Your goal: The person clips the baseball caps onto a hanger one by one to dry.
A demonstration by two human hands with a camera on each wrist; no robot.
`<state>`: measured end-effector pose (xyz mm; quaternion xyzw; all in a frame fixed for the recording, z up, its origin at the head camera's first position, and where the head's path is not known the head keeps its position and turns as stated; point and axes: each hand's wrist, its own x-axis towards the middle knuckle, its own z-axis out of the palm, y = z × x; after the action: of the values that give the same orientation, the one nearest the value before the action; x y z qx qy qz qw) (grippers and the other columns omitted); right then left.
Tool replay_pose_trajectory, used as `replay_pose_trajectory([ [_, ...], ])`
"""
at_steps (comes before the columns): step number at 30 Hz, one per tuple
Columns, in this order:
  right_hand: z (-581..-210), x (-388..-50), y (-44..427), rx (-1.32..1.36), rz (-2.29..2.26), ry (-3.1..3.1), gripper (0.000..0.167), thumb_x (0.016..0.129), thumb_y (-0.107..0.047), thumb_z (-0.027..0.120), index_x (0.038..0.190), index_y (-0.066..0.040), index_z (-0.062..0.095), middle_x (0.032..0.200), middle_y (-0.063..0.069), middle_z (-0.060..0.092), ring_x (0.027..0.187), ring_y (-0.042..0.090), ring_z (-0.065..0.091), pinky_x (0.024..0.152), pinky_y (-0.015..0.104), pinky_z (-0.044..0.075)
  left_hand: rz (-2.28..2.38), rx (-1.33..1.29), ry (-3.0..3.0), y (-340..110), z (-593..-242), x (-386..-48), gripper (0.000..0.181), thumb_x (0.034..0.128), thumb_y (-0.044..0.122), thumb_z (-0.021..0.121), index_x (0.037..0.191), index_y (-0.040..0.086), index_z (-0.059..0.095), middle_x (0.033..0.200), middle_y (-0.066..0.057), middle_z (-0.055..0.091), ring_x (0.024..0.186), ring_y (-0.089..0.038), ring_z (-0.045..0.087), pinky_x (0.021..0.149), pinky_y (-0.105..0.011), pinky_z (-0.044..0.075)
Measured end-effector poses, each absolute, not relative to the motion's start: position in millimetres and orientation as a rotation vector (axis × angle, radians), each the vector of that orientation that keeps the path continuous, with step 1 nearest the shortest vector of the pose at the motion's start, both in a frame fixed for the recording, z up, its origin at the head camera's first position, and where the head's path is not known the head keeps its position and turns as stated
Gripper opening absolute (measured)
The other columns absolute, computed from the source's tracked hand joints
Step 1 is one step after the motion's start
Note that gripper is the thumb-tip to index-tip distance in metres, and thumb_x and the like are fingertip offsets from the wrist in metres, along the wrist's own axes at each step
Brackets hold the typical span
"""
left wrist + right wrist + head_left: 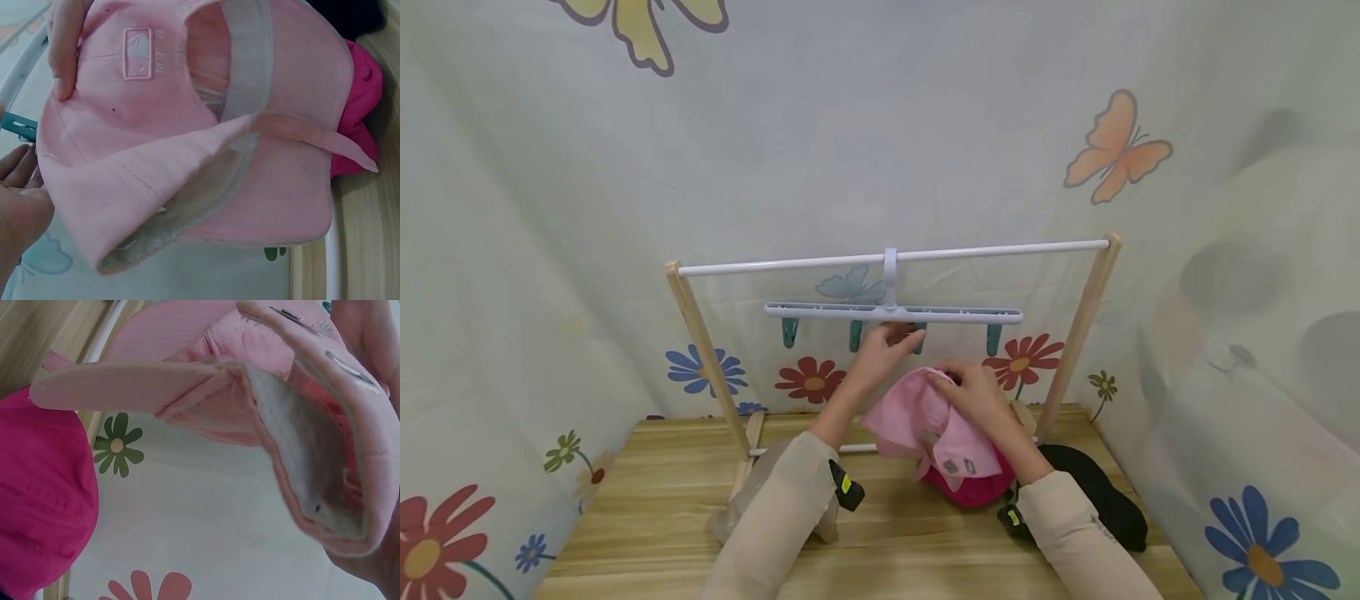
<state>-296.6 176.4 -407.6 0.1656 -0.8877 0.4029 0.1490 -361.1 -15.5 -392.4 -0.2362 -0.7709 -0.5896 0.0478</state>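
Observation:
My right hand (976,398) grips a light pink cap (917,417) by its crown, below the hanger. The cap's back opening, its strap and a small embroidered patch show in the left wrist view. A pale grey-blue hanger (842,312) with several teal clips hangs from the rack's top bar. My left hand (880,354) is raised under the hanger and pinches one teal clip (22,127), close beside the cap's crown. Whether that clip touches the cap is unclear.
A deep pink cap (973,487) lies on the wooden table (647,500) below the light pink one. To its right is a black cap (1093,492); a grey cap (767,479) lies at the left, partly behind my sleeve. The rack's wooden posts (1082,333) stand on both sides.

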Motion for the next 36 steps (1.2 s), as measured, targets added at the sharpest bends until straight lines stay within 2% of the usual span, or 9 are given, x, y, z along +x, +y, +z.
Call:
replay_pose_trajectory([
  [6,-408.1,-300.5,174.0,0.480,1.131,-2.532,0.024,0.099,-0.027,0.069,0.110,-0.007,0.077,0.093,0.007,0.075,0.074,0.017,0.059,0.066,0.028,0.052,-1.795,-0.809,-2.318,-12.2,-390.2,-369.3,0.044,0.0979,0.044,0.067,0.128,0.012,0.066,0.126,-0.003,0.069,0.123,-0.020,0.062,0.102,-0.039,0.052],
  [11,-405.6,-300.8,173.2,0.481,1.138,-2.525,0.023,0.099,-0.026,0.069,0.110,-0.007,0.077,0.093,0.007,0.075,0.075,0.018,0.058,0.068,0.030,0.052,-1.852,-0.839,-2.262,-7.7,-388.6,-372.9,0.041,0.0973,0.040,0.069,0.125,0.010,0.068,0.123,-0.004,0.071,0.119,-0.018,0.065,0.101,-0.038,0.053],
  [17,-405.8,-301.3,173.1,0.481,1.140,-2.518,0.023,0.099,-0.025,0.069,0.110,-0.006,0.077,0.094,0.008,0.075,0.075,0.019,0.059,0.068,0.030,0.052,-1.905,-0.823,-2.214,-2.1,-389.0,-373.4,0.029,0.0983,0.038,0.068,0.115,0.015,0.072,0.109,-0.005,0.075,0.103,-0.014,0.068,0.091,-0.033,0.056],
  [21,-406.0,-301.6,173.3,0.478,1.140,-2.513,0.023,0.099,-0.024,0.069,0.108,-0.005,0.077,0.092,0.008,0.075,0.074,0.019,0.058,0.067,0.030,0.051,-1.958,-0.854,-2.163,0.9,-390.0,-373.8,0.027,0.0988,0.033,0.068,0.113,0.010,0.071,0.103,-0.011,0.074,0.094,-0.016,0.066,0.085,-0.029,0.055],
  [26,-404.9,-301.3,174.6,0.473,1.137,-2.510,0.023,0.099,-0.025,0.069,0.109,-0.006,0.077,0.092,0.007,0.075,0.074,0.018,0.058,0.067,0.030,0.049,-1.982,-0.899,-2.134,3.1,-388.9,-372.2,0.027,0.0993,0.028,0.067,0.114,0.005,0.069,0.100,-0.012,0.072,0.093,-0.016,0.066,0.086,-0.029,0.055],
  [32,-403.6,-301.1,176.0,0.472,1.118,-2.497,0.022,0.098,-0.026,0.069,0.107,-0.007,0.078,0.089,0.005,0.074,0.073,0.018,0.057,0.066,0.030,0.048,-1.992,-0.893,-2.097,3.1,-387.5,-367.4,0.020,0.0983,0.020,0.069,0.112,0.005,0.070,0.106,-0.015,0.073,0.095,-0.019,0.071,0.087,-0.032,0.058],
  [36,-404.6,-302.4,176.7,0.482,1.105,-2.493,0.022,0.098,-0.025,0.070,0.107,-0.007,0.078,0.087,0.004,0.074,0.073,0.017,0.057,0.065,0.029,0.047,-2.016,-0.883,-2.085,1.9,-386.8,-365.7,0.022,0.0983,0.019,0.069,0.113,0.002,0.070,0.107,-0.016,0.074,0.096,-0.021,0.072,0.088,-0.031,0.058],
])
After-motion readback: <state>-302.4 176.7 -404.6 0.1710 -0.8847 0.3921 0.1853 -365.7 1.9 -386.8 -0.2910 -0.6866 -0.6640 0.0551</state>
